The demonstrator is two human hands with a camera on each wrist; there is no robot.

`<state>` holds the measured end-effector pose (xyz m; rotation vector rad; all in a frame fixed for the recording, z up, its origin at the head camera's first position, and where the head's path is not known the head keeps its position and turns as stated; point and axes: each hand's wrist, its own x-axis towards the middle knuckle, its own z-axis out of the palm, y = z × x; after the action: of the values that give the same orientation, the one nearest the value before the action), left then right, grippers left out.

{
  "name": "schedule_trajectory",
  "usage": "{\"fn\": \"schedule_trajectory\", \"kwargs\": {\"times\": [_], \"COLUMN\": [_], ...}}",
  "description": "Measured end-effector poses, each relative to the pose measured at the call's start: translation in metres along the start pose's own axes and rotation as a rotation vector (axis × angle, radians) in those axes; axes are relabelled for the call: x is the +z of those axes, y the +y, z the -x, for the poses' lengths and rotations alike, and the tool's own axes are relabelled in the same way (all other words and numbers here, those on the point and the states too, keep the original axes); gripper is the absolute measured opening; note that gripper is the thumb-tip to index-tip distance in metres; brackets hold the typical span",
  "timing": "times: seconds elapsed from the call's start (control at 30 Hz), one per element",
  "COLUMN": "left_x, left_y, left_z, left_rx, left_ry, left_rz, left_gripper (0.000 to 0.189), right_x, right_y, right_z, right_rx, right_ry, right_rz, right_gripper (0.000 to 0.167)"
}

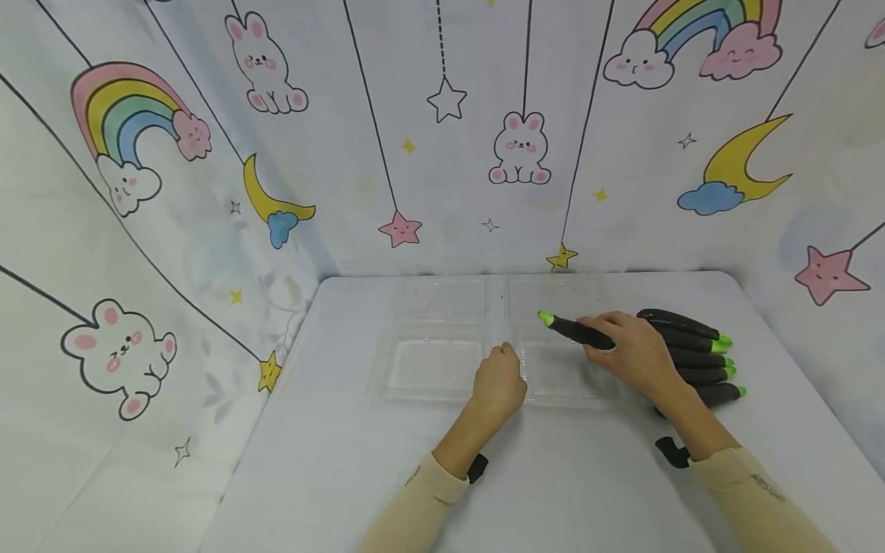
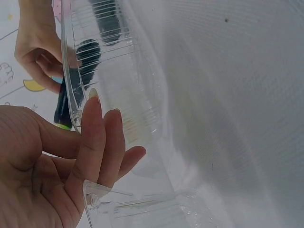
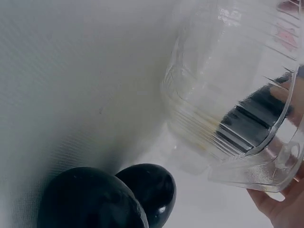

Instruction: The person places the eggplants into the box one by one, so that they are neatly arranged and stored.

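Observation:
My right hand [image 1: 632, 349] holds a dark eggplant [image 1: 581, 332] with a bright green tip over the right clear plastic container [image 1: 563, 403]. The tip points left, away from the palm. At that container's left edge is my left hand [image 1: 499, 380], thumb and fingers pinching the rim; the left wrist view shows its fingers [image 2: 95, 130] against the clear wall, the thumb tip hidden behind them. Several more eggplants [image 1: 681, 322] lie in a row beside my right forearm, partly covered by it. Their glossy rounded ends [image 3: 147, 190] show in the right wrist view.
A second clear container [image 1: 429, 398] sits just left of the first. Both have clear lids laid back behind them, the left lid [image 1: 439, 299] and the right lid [image 1: 556, 288]. A white table [image 1: 332, 476] lies under everything, meeting a printed curtain [image 1: 456, 192] at the back.

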<state>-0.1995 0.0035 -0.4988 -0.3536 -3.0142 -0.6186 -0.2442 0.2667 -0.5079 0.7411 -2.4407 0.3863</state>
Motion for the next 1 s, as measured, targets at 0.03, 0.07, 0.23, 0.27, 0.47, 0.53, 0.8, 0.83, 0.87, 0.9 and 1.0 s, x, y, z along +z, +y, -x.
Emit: {"fn": "schedule_trajectory", "kwargs": {"times": [0.03, 0.07, 0.23, 0.27, 0.47, 0.53, 0.8, 0.83, 0.87, 0.9, 1.0], "left_x": [0.0, 0.0, 0.0, 0.0, 0.0, 0.001, 0.002, 0.002, 0.003, 0.003, 0.004], "left_y": [0.0, 0.0, 0.0, 0.0, 0.0, -0.001, -0.001, -0.001, -0.001, -0.001, -0.001], "left_z": [0.0, 0.0, 0.0, 0.0, 0.0, 0.0, -0.001, -0.001, -0.001, -0.002, -0.003], "left_rx": [-0.001, -0.002, -0.006, -0.006, -0.003, -0.007, -0.022, -0.023, -0.025, -0.027, -0.032], "left_ry": [0.001, 0.002, 0.0, 0.001, 0.005, 0.004, -0.009, -0.01, -0.013, -0.017, -0.014], "left_rz": [-0.002, -0.005, -0.016, -0.019, -0.023, -0.024, -0.025, -0.028, -0.03, -0.033, -0.041], "left_gripper": [0.034, 0.032, 0.037, 0.04, 0.04, 0.038, 0.044, 0.046, 0.048, 0.049, 0.045], "right_x": [0.001, 0.003, 0.009, 0.01, 0.018, 0.02, 0.027, 0.028, 0.029, 0.03, 0.033], "right_y": [0.0, 0.001, 0.001, 0.001, -0.001, -0.002, -0.008, -0.009, -0.009, -0.009, -0.011], "right_z": [0.0, -0.001, -0.002, -0.003, -0.002, -0.002, -0.003, -0.003, -0.003, -0.003, -0.002], "right_rx": [-0.006, -0.011, -0.03, -0.029, -0.006, -0.001, -0.002, -0.004, -0.007, -0.008, -0.008], "right_ry": [-0.006, -0.013, -0.059, -0.068, -0.14, -0.166, -0.228, -0.234, -0.241, -0.246, -0.254], "right_rz": [0.007, 0.016, 0.047, 0.051, 0.085, 0.104, 0.153, 0.163, 0.17, 0.177, 0.185], "right_gripper": [0.056, 0.056, 0.054, 0.053, 0.052, 0.052, 0.051, 0.051, 0.051, 0.052, 0.052]}}
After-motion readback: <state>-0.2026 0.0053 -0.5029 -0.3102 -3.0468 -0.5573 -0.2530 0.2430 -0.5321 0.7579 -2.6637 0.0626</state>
